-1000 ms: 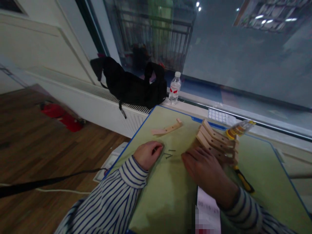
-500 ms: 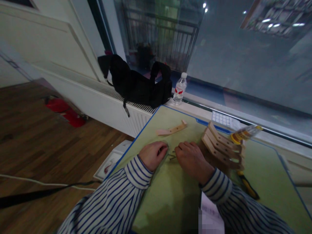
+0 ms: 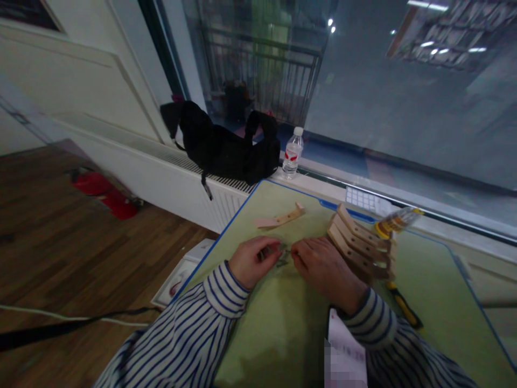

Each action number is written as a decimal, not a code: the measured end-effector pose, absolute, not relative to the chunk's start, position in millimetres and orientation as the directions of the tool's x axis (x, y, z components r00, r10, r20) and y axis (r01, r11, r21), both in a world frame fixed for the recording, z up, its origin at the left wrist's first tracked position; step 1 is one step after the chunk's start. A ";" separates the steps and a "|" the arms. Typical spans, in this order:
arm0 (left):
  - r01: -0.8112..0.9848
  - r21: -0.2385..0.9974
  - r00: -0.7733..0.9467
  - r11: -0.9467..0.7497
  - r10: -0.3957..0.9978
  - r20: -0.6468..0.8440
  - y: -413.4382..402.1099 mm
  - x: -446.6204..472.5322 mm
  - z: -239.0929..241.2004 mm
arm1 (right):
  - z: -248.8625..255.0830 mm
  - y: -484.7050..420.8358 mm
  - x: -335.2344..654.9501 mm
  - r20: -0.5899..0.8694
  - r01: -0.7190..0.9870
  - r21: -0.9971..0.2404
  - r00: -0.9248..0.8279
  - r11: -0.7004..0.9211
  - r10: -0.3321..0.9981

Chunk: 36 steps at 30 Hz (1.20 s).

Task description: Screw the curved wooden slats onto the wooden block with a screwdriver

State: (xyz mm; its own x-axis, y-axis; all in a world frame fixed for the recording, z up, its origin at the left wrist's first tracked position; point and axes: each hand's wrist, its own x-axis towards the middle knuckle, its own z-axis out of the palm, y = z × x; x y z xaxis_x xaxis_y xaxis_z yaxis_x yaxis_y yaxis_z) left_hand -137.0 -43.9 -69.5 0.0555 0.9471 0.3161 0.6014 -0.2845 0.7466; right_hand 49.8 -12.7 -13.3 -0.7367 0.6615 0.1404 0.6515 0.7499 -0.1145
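Note:
My left hand point(image 3: 253, 260) and my right hand point(image 3: 323, 265) meet fingertip to fingertip on the green mat point(image 3: 291, 328). Both are curled and pinching at small thin dark pieces point(image 3: 283, 256) between them; I cannot make out what these are. Just right of my right hand stands a stack of slotted wooden pieces point(image 3: 359, 242). A single curved wooden piece point(image 3: 279, 217) lies beyond my left hand.
A glue bottle point(image 3: 398, 220) lies behind the wooden stack, a yellow-handled tool point(image 3: 406, 310) in front of it. A white paper point(image 3: 345, 350) lies near my right sleeve. A water bottle point(image 3: 292, 153) and black bag point(image 3: 226, 144) sit on the sill.
My right hand left the wooden stack and came left to the small dark pieces. Now its fingertips touch those of my left hand, which has uncurled slightly toward them.

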 end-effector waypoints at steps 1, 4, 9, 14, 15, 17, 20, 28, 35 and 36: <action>0.568 0.763 0.067 -0.308 0.942 0.329 -45.4 -134.1 -67.8 | -11.0 -15.1 52.5 0.160 0.644 -0.141 -0.735 0.752 0.659; 0.486 0.795 0.108 -0.361 0.928 0.356 -50.8 -124.3 -61.0 | -6.7 -23.9 60.1 0.228 0.608 -0.213 -0.730 0.765 0.644; 0.344 0.855 0.095 -0.387 0.921 0.378 -58.4 -112.3 -46.8 | -5.0 -36.2 71.8 0.358 0.536 -0.329 -0.691 0.778 0.628; 0.218 0.924 0.053 -0.314 0.949 0.311 -62.5 -104.7 -38.8 | -4.8 -39.3 85.6 0.461 0.496 -0.395 -0.621 0.773 0.634; 0.202 0.932 0.036 -0.301 0.953 0.300 -62.9 -103.1 -37.9 | -4.7 -39.6 88.8 0.475 0.491 -0.398 -0.612 0.775 0.632; 0.175 0.945 0.013 -0.276 0.961 0.278 -63.3 -99.7 -36.2 | -4.2 -40.7 94.6 0.498 0.483 -0.399 -0.600 0.780 0.626; 0.147 0.964 -0.001 -0.223 0.974 0.226 -63.4 -93.7 -33.0 | -3.7 -44.3 99.9 0.518 0.473 -0.392 -0.596 0.789 0.614; 0.227 0.954 0.074 -0.198 0.980 0.186 -67.8 -70.7 -23.8 | -0.5 -53.6 107.8 0.560 0.506 -0.341 -0.567 0.792 0.603; 0.470 0.859 0.091 -0.201 0.979 0.180 -43.3 -62.4 -39.6 | -16.7 -62.3 144.6 0.597 0.630 -0.346 -0.424 0.695 0.681; 0.565 0.797 0.108 -0.213 0.977 0.184 -38.0 -61.3 -42.9 | -20.3 -63.7 150.0 0.600 0.643 -0.355 -0.399 0.678 0.693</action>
